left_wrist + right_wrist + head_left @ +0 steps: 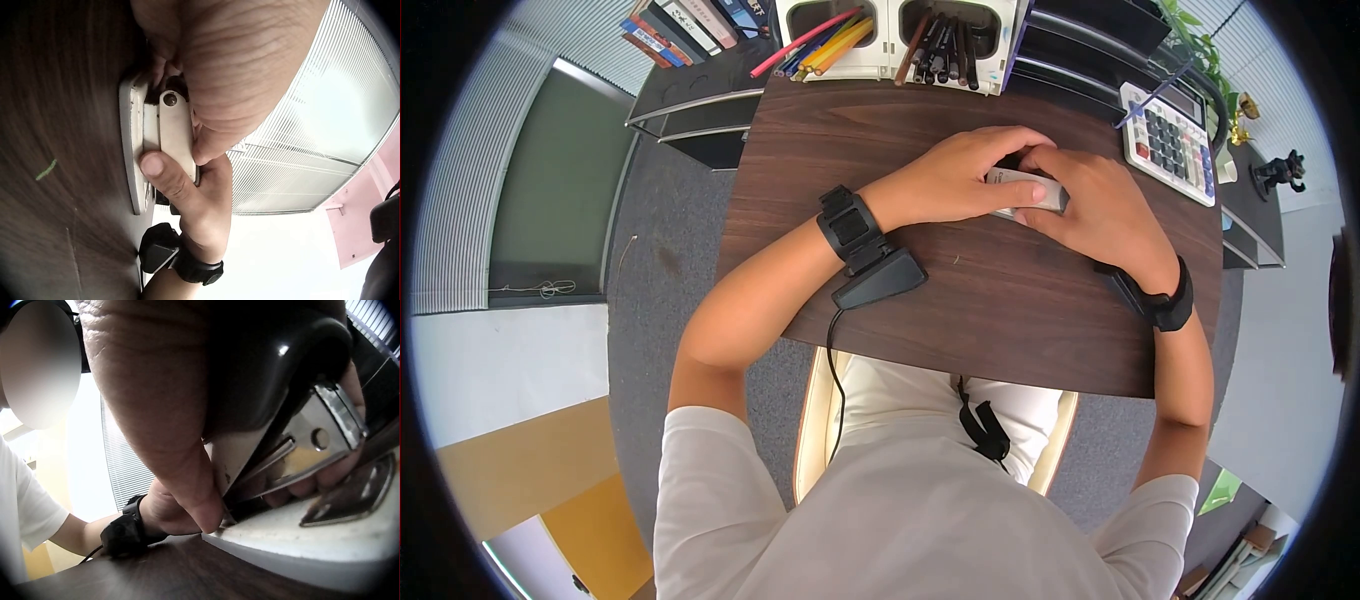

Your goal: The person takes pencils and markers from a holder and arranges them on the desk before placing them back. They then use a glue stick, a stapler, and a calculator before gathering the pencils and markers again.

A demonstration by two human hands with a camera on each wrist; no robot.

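Note:
A grey-white stapler (1055,195) stands on the dark wood desk between both hands. My left hand (965,175) holds it from the left, its thumb lying along the stapler's side. From the right my right hand (1105,205) grips the other end, thumb low on the near side and fingers over the far side. A rivet (170,99) at the hinged end shows in the left wrist view, beside the stapler's pale base (132,144). In the right wrist view, the stapler's dark nose and metal magazine (337,415) stand raised above the base's anvil plate (353,494).
A white calculator (1170,145) lies at the desk's right rear. White holders at the back contain colored pencils (840,45) and dark pens (945,50). Books (690,30) stand at the back left. A cable (835,370) runs from the left wrist device over the desk's front edge.

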